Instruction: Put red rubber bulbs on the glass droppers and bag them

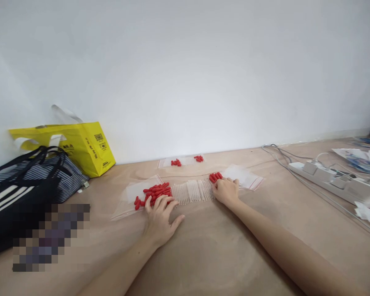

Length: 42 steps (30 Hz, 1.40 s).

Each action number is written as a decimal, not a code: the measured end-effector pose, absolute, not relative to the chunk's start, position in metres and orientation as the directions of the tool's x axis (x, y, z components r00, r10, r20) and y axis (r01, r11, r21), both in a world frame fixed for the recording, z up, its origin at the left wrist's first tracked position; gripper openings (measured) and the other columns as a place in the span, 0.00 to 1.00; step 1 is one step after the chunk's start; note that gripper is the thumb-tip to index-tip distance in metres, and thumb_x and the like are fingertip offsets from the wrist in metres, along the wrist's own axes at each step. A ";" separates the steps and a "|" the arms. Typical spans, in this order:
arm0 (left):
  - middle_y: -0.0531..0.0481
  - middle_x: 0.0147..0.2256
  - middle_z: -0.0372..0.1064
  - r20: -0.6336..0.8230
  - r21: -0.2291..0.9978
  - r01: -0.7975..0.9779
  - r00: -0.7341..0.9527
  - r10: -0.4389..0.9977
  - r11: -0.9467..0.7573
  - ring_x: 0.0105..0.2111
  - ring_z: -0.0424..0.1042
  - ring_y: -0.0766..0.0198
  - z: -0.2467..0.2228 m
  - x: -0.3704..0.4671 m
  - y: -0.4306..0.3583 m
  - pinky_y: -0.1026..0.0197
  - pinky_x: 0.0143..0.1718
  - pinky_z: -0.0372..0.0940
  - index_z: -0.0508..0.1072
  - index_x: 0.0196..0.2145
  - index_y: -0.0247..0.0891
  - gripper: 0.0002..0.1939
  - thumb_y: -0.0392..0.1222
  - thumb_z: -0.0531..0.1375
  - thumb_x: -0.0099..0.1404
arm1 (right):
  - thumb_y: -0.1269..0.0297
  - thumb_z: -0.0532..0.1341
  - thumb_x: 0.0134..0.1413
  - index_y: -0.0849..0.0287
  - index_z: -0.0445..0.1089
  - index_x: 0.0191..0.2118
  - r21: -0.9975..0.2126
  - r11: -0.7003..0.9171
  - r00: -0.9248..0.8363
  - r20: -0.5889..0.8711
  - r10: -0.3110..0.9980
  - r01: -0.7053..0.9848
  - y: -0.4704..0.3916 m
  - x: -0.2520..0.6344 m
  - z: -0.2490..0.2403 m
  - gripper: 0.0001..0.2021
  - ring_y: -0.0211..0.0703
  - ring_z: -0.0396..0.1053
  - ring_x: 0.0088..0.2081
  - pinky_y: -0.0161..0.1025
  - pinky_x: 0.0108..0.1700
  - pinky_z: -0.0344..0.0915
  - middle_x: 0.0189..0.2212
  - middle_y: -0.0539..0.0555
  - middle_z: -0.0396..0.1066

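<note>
My left hand lies palm down with its fingers spread, fingertips at the near edge of a loose pile of short red rounded pieces. Under that pile is a clear zip bag. A row of thin white sticks, side by side, stretches between both hands. At the row's right end my right hand has its fingers curled together, touching or just beside a small group of red pieces. What its fingertips hold, if anything, is hidden. Behind it lies a second clear zip bag.
Near the wall lies another clear bag with more red pieces. At left stand a yellow bag and a striped bag. A power strip with plugs and cables is at right, with plastic packets beyond.
</note>
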<state>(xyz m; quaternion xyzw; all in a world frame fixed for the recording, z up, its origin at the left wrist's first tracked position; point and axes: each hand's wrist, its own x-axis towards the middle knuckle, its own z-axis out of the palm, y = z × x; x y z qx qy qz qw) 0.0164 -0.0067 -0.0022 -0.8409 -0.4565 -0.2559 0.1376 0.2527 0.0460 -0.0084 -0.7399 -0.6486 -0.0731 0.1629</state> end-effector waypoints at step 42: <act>0.48 0.34 0.70 0.720 -0.052 0.963 0.219 0.659 -0.264 0.39 0.64 0.51 0.001 -0.001 0.013 0.34 0.46 0.40 0.72 0.20 0.42 0.11 0.46 0.56 0.55 | 0.65 0.59 0.49 0.59 0.65 0.26 -0.211 0.600 -0.500 0.383 0.777 0.772 -0.014 0.248 -0.010 0.05 0.40 0.61 0.33 0.36 0.36 0.53 0.27 0.51 0.66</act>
